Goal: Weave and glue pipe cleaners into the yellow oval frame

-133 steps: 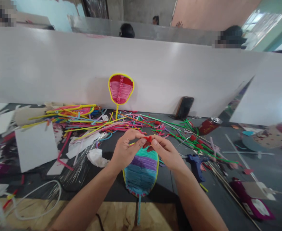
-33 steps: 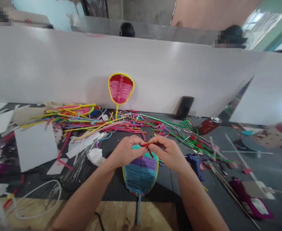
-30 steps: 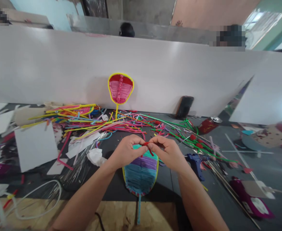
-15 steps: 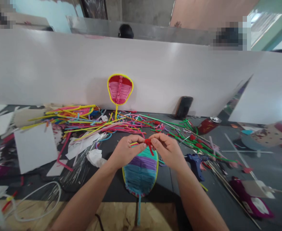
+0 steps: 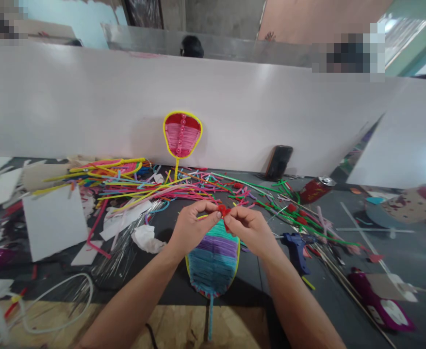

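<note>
Between my two hands is a short red pipe cleaner (image 5: 222, 209), bent into a small coil. My left hand (image 5: 197, 224) pinches its left side with thumb and forefinger. From the right, my right hand (image 5: 248, 227) grips it between thumb and fingertips. Below them a fan (image 5: 213, 264) covered in teal, purple and blue pipe cleaners lies on the dark table, its yellow rim partly hidden by my hands. Its blue handle (image 5: 210, 320) points toward me. A pink and red fan (image 5: 182, 135) with a yellow rim leans upright against the white partition.
Loose pipe cleaners (image 5: 151, 186) spread across the back of the table. To the right are a blue glue gun (image 5: 296, 249), a red can (image 5: 315, 190), a phone (image 5: 279, 162) and a purple device (image 5: 378, 300). Crumpled tissue (image 5: 147, 239) and white card (image 5: 55, 223) lie left.
The red pipe cleaner's loose end hung down between my hands before; now my right fingers cover it and the red piece looks more tightly curled. My right hand has shifted slightly left.
</note>
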Demonstrator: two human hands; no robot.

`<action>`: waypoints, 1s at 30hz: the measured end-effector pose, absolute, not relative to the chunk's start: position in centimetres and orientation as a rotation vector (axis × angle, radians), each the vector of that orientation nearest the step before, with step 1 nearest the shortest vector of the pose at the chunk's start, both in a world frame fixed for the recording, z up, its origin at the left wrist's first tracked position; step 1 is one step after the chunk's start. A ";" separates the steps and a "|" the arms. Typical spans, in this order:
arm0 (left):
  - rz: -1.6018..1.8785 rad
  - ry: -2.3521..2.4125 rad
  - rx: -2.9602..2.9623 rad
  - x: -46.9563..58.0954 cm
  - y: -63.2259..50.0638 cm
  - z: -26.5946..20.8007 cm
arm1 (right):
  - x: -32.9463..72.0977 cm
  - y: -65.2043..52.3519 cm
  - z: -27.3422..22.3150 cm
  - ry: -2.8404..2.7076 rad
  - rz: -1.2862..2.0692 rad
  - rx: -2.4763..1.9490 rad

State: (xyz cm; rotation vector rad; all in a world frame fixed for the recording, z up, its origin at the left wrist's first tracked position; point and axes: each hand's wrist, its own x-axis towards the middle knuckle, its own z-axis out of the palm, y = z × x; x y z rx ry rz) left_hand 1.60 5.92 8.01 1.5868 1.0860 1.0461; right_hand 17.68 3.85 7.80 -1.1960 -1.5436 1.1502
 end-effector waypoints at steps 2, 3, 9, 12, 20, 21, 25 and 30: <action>1.017 1.090 1.547 1.7 5.9 7.9 | 17.7 3.9 7.7 -1.574 1.109 -1.209; 1.000 1.091 1.526 1.7 5.9 7.9 | 17.7 3.9 7.7 -1.587 1.087 -1.216; 0.918 1.098 1.488 1.9 5.8 8.1 | 17.8 3.8 7.7 -1.642 1.068 -1.239; 0.892 1.110 1.534 1.9 5.8 8.4 | 17.9 3.7 8.0 -1.678 1.048 -1.266; 0.881 1.105 1.567 1.9 5.8 8.6 | 18.0 3.6 8.2 -1.774 0.983 -1.294; 0.889 1.101 1.567 2.0 5.7 8.5 | 18.1 3.6 8.2 -1.781 0.973 -1.300; 0.931 1.089 1.540 2.1 5.6 8.3 | 18.1 3.5 8.3 -1.791 0.941 -1.318; 0.968 1.027 1.405 2.2 5.5 8.0 | 18.2 3.5 8.5 -1.717 0.949 -1.267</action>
